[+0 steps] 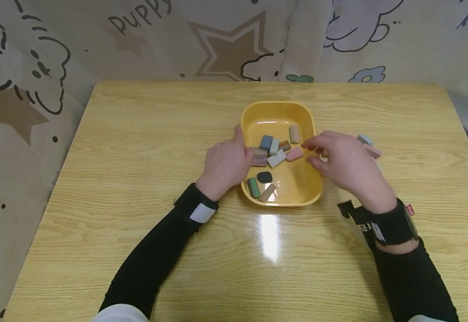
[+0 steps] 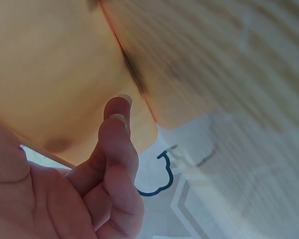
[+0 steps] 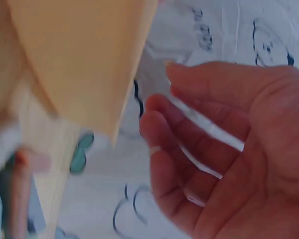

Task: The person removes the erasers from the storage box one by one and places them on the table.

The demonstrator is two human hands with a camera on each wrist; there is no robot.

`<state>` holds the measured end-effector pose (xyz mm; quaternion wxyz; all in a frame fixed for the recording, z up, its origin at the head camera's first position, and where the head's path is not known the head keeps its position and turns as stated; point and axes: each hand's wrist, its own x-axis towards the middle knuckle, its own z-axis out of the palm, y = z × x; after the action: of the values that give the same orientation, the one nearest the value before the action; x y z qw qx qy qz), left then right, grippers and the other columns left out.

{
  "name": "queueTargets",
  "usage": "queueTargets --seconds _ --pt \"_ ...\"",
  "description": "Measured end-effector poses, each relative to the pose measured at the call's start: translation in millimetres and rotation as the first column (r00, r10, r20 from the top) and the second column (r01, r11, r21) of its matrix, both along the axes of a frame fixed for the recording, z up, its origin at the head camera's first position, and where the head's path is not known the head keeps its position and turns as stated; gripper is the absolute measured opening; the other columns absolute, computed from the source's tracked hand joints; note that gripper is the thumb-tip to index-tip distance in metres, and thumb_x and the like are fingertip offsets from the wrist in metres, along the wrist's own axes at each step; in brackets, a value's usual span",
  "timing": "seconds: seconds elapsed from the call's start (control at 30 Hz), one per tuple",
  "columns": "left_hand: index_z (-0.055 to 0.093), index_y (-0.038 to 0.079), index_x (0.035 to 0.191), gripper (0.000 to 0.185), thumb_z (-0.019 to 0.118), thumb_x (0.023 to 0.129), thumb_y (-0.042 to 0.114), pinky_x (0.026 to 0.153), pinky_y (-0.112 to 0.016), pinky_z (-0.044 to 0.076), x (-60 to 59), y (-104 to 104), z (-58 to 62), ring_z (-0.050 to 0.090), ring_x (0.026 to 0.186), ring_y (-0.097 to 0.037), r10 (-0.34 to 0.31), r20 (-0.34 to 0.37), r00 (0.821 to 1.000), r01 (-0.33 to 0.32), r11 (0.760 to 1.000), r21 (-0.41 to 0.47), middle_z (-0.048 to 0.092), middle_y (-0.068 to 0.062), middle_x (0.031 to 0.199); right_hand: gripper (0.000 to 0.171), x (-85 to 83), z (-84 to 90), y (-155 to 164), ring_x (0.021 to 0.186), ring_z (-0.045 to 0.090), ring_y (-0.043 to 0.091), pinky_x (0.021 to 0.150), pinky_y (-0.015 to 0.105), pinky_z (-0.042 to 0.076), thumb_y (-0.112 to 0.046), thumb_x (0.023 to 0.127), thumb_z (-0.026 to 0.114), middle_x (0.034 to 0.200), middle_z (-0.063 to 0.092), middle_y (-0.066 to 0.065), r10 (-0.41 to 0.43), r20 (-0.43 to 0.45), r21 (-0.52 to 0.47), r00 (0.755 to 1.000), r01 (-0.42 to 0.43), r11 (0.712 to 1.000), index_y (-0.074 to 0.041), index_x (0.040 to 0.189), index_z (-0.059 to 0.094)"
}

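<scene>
A yellow plastic tub (image 1: 286, 197) stands on the table with several small coloured blocks inside, among them a blue block (image 1: 266, 142), a white block (image 1: 276, 158), a pink block (image 1: 295, 154) and a green block (image 1: 253, 188). My left hand (image 1: 227, 163) grips the tub's left side, thumb over the rim; in the left wrist view its fingertips (image 2: 118, 107) press the outer wall. Above the tub's right rim, my right hand (image 1: 340, 161) hovers with fingers loosely bent. Nothing shows between thumb and fingers of that hand (image 3: 214, 134) in the right wrist view.
Beyond my right hand lie a pale blue block (image 1: 365, 139) and a dusty pink block (image 1: 372, 150) on the wooden table (image 1: 157, 116), partly hidden by the hand. A printed cloth (image 1: 149, 49) hangs behind the table's back edge.
</scene>
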<state>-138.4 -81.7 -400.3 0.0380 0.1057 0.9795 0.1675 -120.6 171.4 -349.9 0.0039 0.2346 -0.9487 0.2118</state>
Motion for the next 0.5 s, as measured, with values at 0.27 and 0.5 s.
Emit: queueTargets --seconds 0.27,0.5 --pt "0.034 -0.009 0.147 0.063 0.043 0.1 0.031 0.044 -0.033 0.041 -0.4 -1 0.6 0.053 0.051 -0.021 -0.002 0.017 1.0 0.003 1.0 -0.013 0.053 -0.003 0.063 0.023 9.7 -25.2 -35 0.096 0.065 0.025 0.086 0.044 0.05 0.0 0.077 0.082 0.1 0.068 0.005 0.339 -0.033 -0.039 0.94 -0.34 0.94 -0.008 0.097 0.077" --pt "0.034 -0.009 0.146 0.062 0.042 0.099 0.031 0.044 -0.033 0.041 -0.4 0 0.6 0.054 0.051 -0.021 -0.002 0.015 1.0 0.002 1.0 -0.022 0.053 -0.003 0.063 0.018 13.4 -42.7 -49 0.091 0.064 0.015 0.081 0.032 0.052 -0.002 0.078 0.083 0.097 0.067 0.0 0.52 0.013 -0.116 0.854 -0.516 0.849 -0.011 0.093 0.078"
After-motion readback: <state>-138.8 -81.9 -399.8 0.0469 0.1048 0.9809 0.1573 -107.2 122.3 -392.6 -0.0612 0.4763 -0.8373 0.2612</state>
